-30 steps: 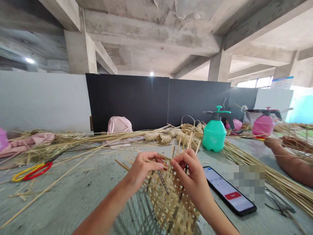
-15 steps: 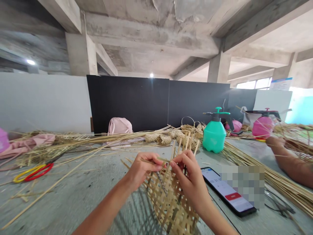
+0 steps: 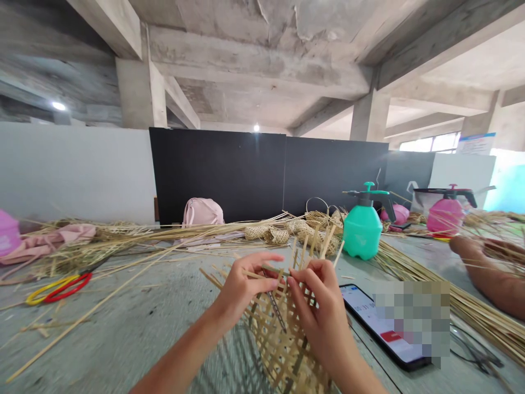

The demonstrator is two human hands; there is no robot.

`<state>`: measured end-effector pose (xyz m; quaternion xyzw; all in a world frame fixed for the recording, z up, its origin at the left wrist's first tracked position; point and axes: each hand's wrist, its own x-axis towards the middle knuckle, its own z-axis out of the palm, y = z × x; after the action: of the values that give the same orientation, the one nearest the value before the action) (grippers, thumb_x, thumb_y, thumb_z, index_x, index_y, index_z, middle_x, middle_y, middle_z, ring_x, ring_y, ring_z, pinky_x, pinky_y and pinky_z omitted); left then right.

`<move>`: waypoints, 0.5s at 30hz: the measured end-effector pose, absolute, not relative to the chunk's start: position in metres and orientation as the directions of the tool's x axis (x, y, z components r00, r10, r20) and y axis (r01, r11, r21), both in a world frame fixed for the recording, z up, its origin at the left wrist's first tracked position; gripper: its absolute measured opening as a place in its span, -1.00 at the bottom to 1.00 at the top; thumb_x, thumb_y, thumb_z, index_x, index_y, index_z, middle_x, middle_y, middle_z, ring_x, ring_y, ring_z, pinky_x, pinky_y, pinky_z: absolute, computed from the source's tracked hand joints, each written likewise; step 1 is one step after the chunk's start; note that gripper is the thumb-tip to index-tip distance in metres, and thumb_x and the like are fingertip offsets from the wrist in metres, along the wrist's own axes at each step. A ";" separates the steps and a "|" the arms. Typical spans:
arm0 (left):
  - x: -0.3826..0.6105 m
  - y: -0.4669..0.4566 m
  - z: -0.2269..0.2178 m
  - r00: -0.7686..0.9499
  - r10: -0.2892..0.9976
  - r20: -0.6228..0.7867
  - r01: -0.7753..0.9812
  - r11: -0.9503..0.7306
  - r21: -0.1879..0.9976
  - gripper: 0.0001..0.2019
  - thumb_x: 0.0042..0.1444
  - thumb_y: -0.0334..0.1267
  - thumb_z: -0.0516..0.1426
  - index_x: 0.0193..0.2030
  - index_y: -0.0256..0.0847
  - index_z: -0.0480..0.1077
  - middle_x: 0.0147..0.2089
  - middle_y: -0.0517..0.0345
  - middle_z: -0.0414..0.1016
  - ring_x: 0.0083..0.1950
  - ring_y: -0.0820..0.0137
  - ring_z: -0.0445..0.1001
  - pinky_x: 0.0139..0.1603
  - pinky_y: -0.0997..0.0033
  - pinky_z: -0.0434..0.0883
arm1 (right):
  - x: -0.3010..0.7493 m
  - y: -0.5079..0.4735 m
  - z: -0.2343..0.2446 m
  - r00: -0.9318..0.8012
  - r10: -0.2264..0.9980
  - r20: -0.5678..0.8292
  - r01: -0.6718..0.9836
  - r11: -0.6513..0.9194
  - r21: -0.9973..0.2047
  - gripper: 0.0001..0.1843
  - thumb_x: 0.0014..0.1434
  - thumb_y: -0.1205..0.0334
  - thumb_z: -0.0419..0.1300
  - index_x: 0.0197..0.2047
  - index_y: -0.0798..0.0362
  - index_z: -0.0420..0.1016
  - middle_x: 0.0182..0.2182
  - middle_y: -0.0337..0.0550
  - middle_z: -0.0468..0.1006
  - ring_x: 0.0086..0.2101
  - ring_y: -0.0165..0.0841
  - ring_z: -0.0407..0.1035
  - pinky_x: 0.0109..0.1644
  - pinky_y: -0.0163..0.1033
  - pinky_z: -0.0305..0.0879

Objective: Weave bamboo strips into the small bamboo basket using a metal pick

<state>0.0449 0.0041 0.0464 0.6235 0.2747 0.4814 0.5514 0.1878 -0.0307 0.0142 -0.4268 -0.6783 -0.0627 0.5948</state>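
A partly woven bamboo basket (image 3: 279, 350) stands before me, its open lattice below my hands and loose strip ends sticking up from the rim. My left hand (image 3: 246, 282) is at the rim's left side, its index finger raised and its thumb along a bamboo strip (image 3: 270, 269); the other fingers curl behind, partly hidden. On the right, thumb and index finger of my right hand (image 3: 318, 290) pinch the same strip near the upright ends. A thin, dark patterned strip (image 3: 276, 313) slants down across the weave from under my left thumb.
Red and yellow handled scissors (image 3: 59, 288) lie at left beside long bamboo strips (image 3: 102, 298). A phone (image 3: 385, 328) and glasses (image 3: 476, 347) lie at right. Beyond are a green spray bottle (image 3: 362, 230), small woven pieces (image 3: 275, 235) and another person's arm (image 3: 488, 273).
My left index finger has lifted and straightened away from the strip. My right hand stays pinched at nearly the same spot. The view has shifted slightly.
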 end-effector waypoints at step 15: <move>0.047 0.001 0.046 0.143 0.979 0.148 -0.333 -0.093 0.938 -0.77 -0.30 -0.45 0.24 -0.38 -0.25 0.55 -0.38 0.12 0.60 -0.39 0.40 0.50 -0.38 0.53 0.38 | 0.192 -0.022 0.002 -0.077 0.547 0.834 0.768 0.566 -0.300 -0.66 0.13 0.12 0.09 -0.04 0.01 0.18 -0.11 -0.01 0.30 -0.11 -0.14 0.20 -0.09 0.01 0.21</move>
<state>0.0471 0.0011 0.0461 0.4802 0.3359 0.5620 0.5837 0.1924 -0.0221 0.0024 -0.4527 -0.7258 -0.1092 0.5063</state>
